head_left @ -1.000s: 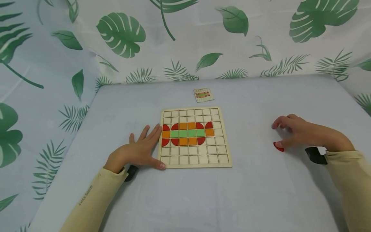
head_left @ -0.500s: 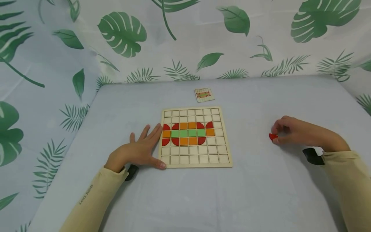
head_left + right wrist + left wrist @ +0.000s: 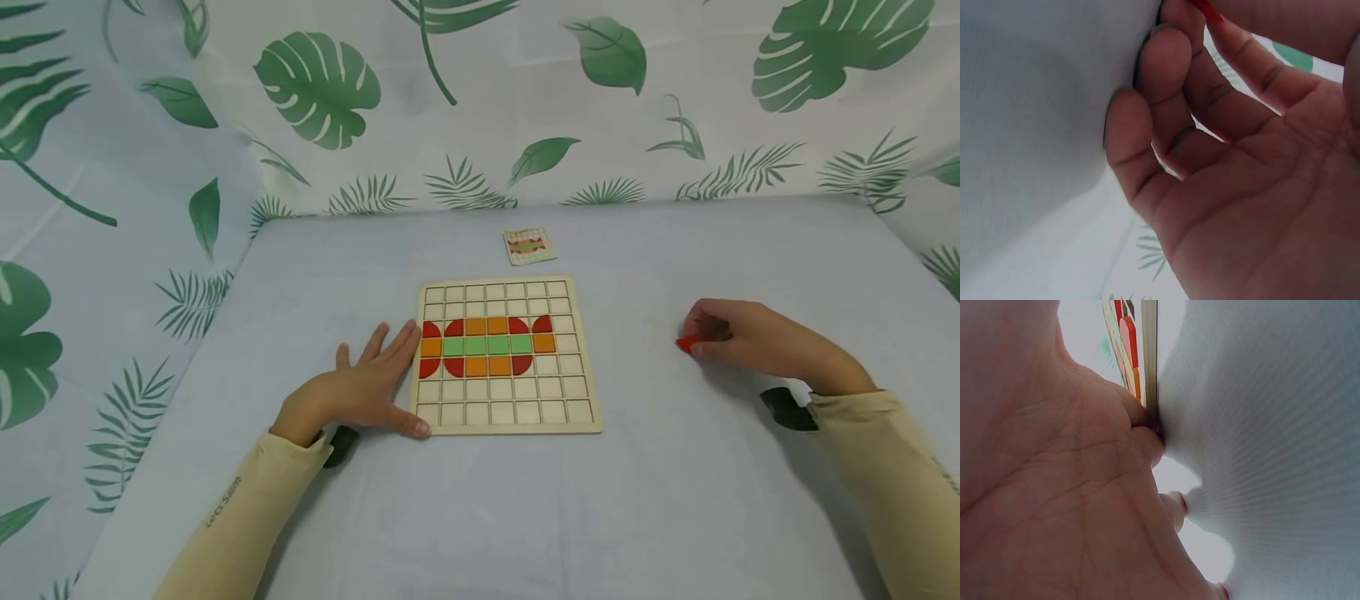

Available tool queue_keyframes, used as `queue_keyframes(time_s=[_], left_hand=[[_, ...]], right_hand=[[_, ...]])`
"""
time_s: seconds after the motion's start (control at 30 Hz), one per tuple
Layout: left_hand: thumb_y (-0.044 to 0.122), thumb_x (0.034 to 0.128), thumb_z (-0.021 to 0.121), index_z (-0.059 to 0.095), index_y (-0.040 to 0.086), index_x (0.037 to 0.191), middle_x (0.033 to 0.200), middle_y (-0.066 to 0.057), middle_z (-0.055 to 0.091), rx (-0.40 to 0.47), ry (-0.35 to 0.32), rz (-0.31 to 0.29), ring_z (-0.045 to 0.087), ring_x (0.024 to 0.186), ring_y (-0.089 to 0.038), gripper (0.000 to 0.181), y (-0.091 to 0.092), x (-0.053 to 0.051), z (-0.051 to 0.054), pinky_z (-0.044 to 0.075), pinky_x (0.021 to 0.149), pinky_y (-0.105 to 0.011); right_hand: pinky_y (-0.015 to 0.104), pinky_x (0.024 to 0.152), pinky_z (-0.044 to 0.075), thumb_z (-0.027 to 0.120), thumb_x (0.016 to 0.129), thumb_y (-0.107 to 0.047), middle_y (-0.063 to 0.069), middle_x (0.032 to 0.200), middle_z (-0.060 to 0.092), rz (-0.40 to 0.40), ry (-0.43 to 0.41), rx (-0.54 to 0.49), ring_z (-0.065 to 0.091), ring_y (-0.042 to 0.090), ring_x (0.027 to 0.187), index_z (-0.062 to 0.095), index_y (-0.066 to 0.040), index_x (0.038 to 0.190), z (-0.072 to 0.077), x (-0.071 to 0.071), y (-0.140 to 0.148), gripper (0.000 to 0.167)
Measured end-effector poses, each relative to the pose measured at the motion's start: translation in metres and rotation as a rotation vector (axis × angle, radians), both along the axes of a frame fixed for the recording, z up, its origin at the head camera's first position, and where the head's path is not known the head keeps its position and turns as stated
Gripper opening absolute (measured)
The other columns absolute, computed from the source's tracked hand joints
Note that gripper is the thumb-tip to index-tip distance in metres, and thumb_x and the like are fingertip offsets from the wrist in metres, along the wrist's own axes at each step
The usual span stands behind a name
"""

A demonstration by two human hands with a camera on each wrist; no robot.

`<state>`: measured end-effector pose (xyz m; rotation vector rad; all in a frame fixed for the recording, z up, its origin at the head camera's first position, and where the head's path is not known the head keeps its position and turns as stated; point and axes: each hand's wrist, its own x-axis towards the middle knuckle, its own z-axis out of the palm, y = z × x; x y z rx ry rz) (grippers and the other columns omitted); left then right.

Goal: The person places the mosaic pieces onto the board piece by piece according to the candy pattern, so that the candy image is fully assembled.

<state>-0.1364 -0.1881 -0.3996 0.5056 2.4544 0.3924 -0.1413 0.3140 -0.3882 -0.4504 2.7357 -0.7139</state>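
Note:
A square wooden grid board [image 3: 513,414] lies in the middle of the table, with red quarter-round, orange square and green square tiles set in several of its cells. My left hand [image 3: 360,390] is spread flat along the board's left edge, its fingertips and thumb touching the edge. To the right of the board, my right hand [image 3: 746,340] pinches a red tile [image 3: 687,342] between thumb and fingers. Only a sliver of that red tile [image 3: 1209,10] shows in the right wrist view, and its full shape is hidden by the fingers.
Behind the board lies a small card [image 3: 529,247] printed with a similar coloured pattern on a grid. A pale cloth covers the table [image 3: 480,517]. Leaf-printed cloth [image 3: 465,125] hangs at the back and sides.
My right hand has pinched the red tile up from the table and moved left with it, toward the board. My left hand and the board have stayed in place.

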Motion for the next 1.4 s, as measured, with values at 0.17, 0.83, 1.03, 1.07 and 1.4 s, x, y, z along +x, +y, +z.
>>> queue_keyframes(time_s=[0.17, 0.83, 1.03, 1.07, 1.4], left_hand=[[0.061, 0.0812, 0.088, -0.006, 0.013, 0.173, 0.179, -0.004, -0.013, -0.006, 0.001, 0.007, -0.020, 0.161, -0.038, 0.140, 0.001, 0.000, -0.001, -0.011, 0.115, -0.080], [0.062, 0.0820, 0.088, -0.006, 0.012, 0.172, 0.179, -0.005, -0.013, -0.002, 0.002, -0.005, -0.021, 0.161, -0.038, 0.140, 0.000, 0.000, 0.001, -0.011, 0.114, -0.081], [0.061, 0.0827, 0.087, -0.007, 0.012, 0.172, 0.179, -0.003, -0.014, 0.013, -0.003, -0.007, -0.021, 0.161, -0.038, 0.139, 0.000, -0.001, 0.000, -0.011, 0.114, -0.081], [0.061, 0.0827, 0.087, -0.007, 0.012, 0.172, 0.179, -0.003, -0.015, 0.014, -0.003, -0.009, -0.021, 0.161, -0.038, 0.139, -0.001, 0.000, -0.001, -0.011, 0.114, -0.081], [0.061, 0.0823, 0.088, -0.008, 0.013, 0.172, 0.179, -0.002, -0.015, 0.015, -0.004, -0.006, -0.021, 0.161, -0.037, 0.140, -0.001, 0.000, 0.001, -0.011, 0.115, -0.080]], right_hand=[[0.024, 0.080, 0.051, 0.075, 0.098, 0.000, -0.001, 0.104, 0.070, -0.018, 0.012, -0.015, 0.061, 0.019, 0.097, 0.069, -0.005, 0.110, 0.000, -0.002, -0.007, 0.014], [0.026, 0.082, 0.053, 0.075, 0.099, -0.006, 0.001, 0.097, 0.072, 0.001, -0.101, -0.279, 0.064, 0.020, 0.092, 0.072, -0.006, 0.104, 0.002, 0.000, -0.082, 0.006], [0.029, 0.082, 0.053, 0.072, 0.100, -0.006, 0.002, 0.099, 0.075, 0.056, -0.153, -0.357, 0.065, 0.022, 0.092, 0.071, -0.004, 0.104, 0.002, 0.002, -0.113, 0.005], [0.029, 0.081, 0.053, 0.072, 0.100, -0.006, 0.002, 0.100, 0.075, 0.063, -0.155, -0.360, 0.065, 0.022, 0.092, 0.070, -0.004, 0.104, 0.002, 0.001, -0.118, 0.005], [0.036, 0.077, 0.050, 0.076, 0.097, -0.005, 0.001, 0.089, 0.069, 0.084, -0.097, -0.309, 0.059, 0.024, 0.088, 0.072, -0.007, 0.095, 0.000, -0.006, -0.146, 0.005]])
